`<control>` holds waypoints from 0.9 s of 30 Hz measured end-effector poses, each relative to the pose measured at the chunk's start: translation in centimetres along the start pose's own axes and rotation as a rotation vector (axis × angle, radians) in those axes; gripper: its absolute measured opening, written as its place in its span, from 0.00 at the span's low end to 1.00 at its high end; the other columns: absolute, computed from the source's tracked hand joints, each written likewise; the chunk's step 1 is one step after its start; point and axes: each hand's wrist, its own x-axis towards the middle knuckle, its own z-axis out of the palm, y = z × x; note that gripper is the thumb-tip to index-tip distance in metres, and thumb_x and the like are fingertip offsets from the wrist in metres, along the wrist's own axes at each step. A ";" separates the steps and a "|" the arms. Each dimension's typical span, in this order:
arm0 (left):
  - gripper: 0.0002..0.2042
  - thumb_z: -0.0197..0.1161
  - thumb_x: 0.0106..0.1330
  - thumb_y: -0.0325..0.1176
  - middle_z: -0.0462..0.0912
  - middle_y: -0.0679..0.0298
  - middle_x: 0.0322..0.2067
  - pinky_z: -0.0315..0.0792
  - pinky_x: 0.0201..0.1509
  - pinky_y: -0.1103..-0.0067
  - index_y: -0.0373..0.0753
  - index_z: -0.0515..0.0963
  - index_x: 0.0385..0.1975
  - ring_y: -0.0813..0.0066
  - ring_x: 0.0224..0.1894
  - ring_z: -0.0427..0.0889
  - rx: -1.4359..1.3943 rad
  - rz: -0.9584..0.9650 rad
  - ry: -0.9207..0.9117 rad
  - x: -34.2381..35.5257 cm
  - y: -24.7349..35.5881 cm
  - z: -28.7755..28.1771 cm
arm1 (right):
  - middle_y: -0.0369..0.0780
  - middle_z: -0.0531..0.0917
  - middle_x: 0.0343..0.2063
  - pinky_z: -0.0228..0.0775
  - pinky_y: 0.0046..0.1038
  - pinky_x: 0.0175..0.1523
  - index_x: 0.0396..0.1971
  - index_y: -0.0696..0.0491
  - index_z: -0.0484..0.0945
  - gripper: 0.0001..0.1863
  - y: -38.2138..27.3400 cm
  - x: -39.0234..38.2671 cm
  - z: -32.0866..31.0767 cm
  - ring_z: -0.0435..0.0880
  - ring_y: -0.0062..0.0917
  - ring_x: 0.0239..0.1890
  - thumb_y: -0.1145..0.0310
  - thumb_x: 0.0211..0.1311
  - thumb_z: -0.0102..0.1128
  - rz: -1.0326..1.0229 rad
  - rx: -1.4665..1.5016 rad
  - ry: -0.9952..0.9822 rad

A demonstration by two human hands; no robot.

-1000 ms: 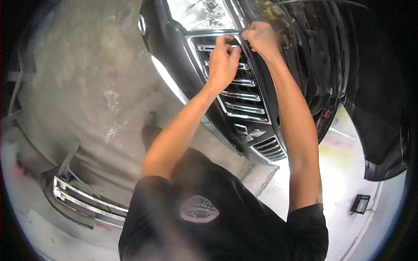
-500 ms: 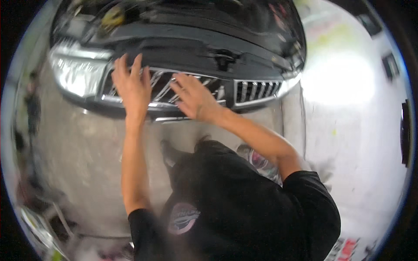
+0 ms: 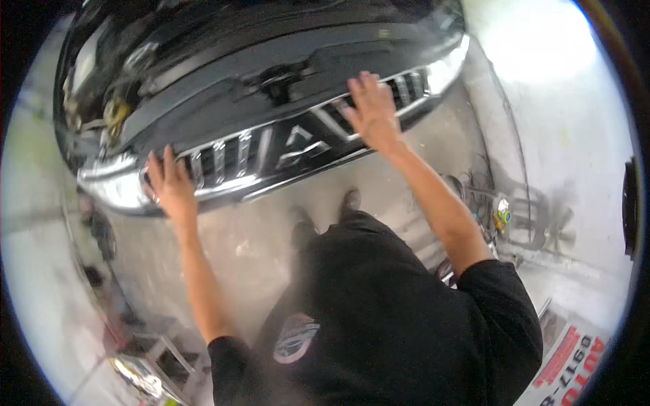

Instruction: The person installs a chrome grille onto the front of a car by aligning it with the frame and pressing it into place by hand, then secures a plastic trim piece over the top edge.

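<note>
Across the front of a dark car with its engine bay exposed runs a chrome-and-black grille, with a chrome emblem in its middle. My left hand is at the grille's left end, beside the left headlight, fingers spread. Farther right, my right hand lies with fingers extended over the grille's upper edge, short of the right headlight. Neither hand appears to hold anything. Behind the grille are a black cover panel and a dark hood latch. Blur hides the exact finger contact.
A pale wall stands to the right, with a yellow-green object and clutter near its base. A printed sign is at lower right. At lower left is a light-coloured frame. Concrete floor lies below the bumper.
My hands have moved apart from the grille's left part: the left is now by the left headlight, the right past the emblem. The view has shifted and tilted.
</note>
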 end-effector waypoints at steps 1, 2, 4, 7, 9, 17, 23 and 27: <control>0.20 0.56 0.74 0.42 0.66 0.53 0.70 0.48 0.72 0.42 0.50 0.75 0.64 0.50 0.72 0.63 0.002 -0.002 -0.010 -0.1 -0.9 -0.5 | 0.52 0.60 0.71 0.47 0.55 0.74 0.71 0.51 0.61 0.34 -0.1 0.9 -0.5 0.56 0.47 0.74 0.51 0.71 0.53 -0.010 -0.057 -0.010; 0.19 0.55 0.75 0.42 0.66 0.54 0.70 0.48 0.72 0.42 0.50 0.75 0.64 0.50 0.72 0.63 0.010 -0.031 -0.008 -0.1 -1.1 0.0 | 0.51 0.60 0.71 0.47 0.55 0.74 0.71 0.52 0.62 0.34 0.7 1.3 -0.8 0.56 0.47 0.74 0.51 0.71 0.52 -0.035 -0.018 0.016; 0.19 0.54 0.76 0.42 0.66 0.54 0.70 0.48 0.72 0.42 0.50 0.75 0.64 0.50 0.73 0.62 0.008 -0.030 -0.030 -0.1 -0.9 -0.4 | 0.51 0.60 0.71 0.46 0.54 0.75 0.70 0.55 0.63 0.34 2.4 1.1 -1.1 0.57 0.45 0.74 0.49 0.72 0.50 -0.063 0.108 0.009; 0.21 0.50 0.77 0.47 0.65 0.55 0.70 0.49 0.71 0.42 0.50 0.72 0.66 0.49 0.74 0.58 0.050 -0.083 -0.148 0.8 -0.1 -1.7 | 0.52 0.59 0.72 0.45 0.53 0.75 0.70 0.59 0.61 0.36 7.7 2.1 -1.8 0.54 0.46 0.75 0.46 0.73 0.47 0.147 0.046 -0.031; 0.23 0.49 0.77 0.48 0.64 0.58 0.71 0.49 0.72 0.42 0.51 0.70 0.68 0.49 0.74 0.57 0.111 -0.125 -0.237 1.6 0.2 -2.1 | 0.52 0.60 0.72 0.48 0.53 0.74 0.69 0.59 0.62 0.36 12.4 1.9 -1.3 0.56 0.47 0.74 0.46 0.74 0.46 0.188 0.020 0.021; 0.26 0.48 0.76 0.49 0.58 0.60 0.74 0.54 0.71 0.47 0.53 0.63 0.72 0.44 0.73 0.58 0.056 -0.227 -0.287 1.9 -0.3 -0.2 | 0.53 0.59 0.71 0.42 0.50 0.77 0.70 0.59 0.61 0.34 16.5 1.2 -0.6 0.53 0.47 0.75 0.52 0.72 0.51 0.115 0.123 0.086; 0.28 0.53 0.73 0.43 0.58 0.42 0.71 0.57 0.73 0.56 0.43 0.61 0.72 0.40 0.73 0.57 0.017 -0.131 -0.258 1.8 0.6 -0.8 | 0.48 0.72 0.64 0.72 0.34 0.60 0.63 0.52 0.73 0.27 20.3 -5.1 1.5 0.77 0.39 0.58 0.73 0.62 0.61 0.275 0.587 0.240; 0.29 0.62 0.68 0.34 0.67 0.41 0.65 0.61 0.70 0.57 0.39 0.63 0.69 0.41 0.69 0.63 -0.139 -0.267 0.007 -2.6 5.6 -1.1 | 0.42 0.83 0.37 0.72 0.31 0.47 0.55 0.57 0.78 0.18 22.8 -19.5 11.6 0.80 0.28 0.39 0.67 0.68 0.58 0.590 0.684 -0.089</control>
